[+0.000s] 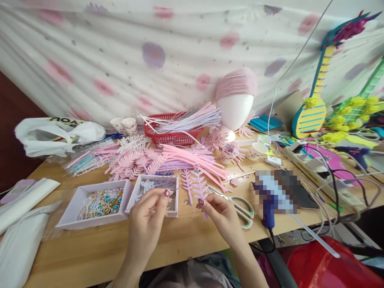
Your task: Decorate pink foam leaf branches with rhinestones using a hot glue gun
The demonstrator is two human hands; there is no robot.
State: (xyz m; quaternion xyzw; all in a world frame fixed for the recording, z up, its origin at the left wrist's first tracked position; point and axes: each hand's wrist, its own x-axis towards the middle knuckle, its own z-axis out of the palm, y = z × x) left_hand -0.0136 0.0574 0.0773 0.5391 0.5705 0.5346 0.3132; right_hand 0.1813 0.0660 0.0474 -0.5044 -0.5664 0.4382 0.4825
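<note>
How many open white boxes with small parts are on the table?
2. The bead box is at the left; the second box is right beside it, partly covered by the left hand. Others may be hidden in the clutter.

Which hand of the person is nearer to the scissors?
Right. The right hand is close beside the handles of the scissors, on their left; the left hand is farther left, by the smaller tray.
</note>
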